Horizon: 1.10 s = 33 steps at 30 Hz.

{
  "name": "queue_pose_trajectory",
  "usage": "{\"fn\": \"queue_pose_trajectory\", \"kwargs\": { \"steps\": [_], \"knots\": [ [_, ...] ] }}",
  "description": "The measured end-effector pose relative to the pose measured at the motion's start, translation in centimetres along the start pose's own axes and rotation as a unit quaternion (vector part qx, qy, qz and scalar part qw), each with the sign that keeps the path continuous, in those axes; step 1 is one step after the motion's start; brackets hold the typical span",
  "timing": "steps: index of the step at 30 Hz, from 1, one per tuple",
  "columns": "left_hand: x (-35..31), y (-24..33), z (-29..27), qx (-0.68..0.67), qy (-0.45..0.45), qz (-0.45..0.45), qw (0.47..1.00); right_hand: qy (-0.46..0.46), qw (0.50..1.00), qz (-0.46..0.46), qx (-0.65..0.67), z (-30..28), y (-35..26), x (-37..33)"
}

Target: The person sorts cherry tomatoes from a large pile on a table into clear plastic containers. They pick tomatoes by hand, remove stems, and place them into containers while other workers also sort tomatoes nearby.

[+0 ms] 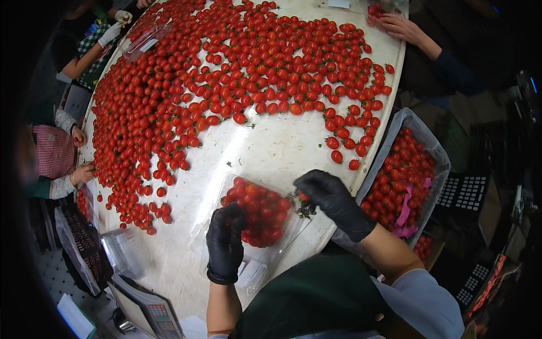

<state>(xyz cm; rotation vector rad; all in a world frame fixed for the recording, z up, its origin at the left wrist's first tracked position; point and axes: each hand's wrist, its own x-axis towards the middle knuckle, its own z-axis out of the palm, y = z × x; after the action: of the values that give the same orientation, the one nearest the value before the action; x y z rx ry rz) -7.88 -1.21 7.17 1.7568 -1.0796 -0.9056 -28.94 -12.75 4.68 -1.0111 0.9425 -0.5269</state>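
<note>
A clear plastic clamshell [294,230] stands in front of me on the white table, with cherry tomatoes [264,210] heaped in it. My left hand [224,240], in a black glove, is curled closed at the clamshell's left side, its fingertips over the edge of the heap. What those fingers hold, if anything, is hidden. Just right of the clamshell, my right hand [333,200], also black-gloved, pinches a cherry tomato [304,196], of which only a small red part shows. Green stem scraps [306,209] lie beneath its fingertips.
Loose cherry tomatoes [254,73] cover the table's far and left parts. A lined crate of tomatoes [401,169] stands off the right edge. Stacked clear containers [123,252] and a scale [148,311] are at lower left. Co-workers' hands [402,28] reach in from both sides.
</note>
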Motion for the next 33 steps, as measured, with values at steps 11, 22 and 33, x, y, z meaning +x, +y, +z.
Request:
{"fn": "queue_pose_trajectory", "kwargs": {
  "steps": [11,22,33],
  "knots": [
    [0.7,6.1,8.3,0.148,-0.226,0.224,0.936,-0.046,0.96,0.096,0.261,-2.3,0.3,-3.8],
    [9.7,4.3,16.9,0.328,-0.226,0.23,0.888,0.216,0.774,-0.077,-0.59,-15.7,-2.0,-10.7],
    [12.3,1.0,18.0,0.347,-0.114,0.193,0.911,0.27,0.657,-0.237,-0.662,-8.1,3.6,2.5]
  ]
}}
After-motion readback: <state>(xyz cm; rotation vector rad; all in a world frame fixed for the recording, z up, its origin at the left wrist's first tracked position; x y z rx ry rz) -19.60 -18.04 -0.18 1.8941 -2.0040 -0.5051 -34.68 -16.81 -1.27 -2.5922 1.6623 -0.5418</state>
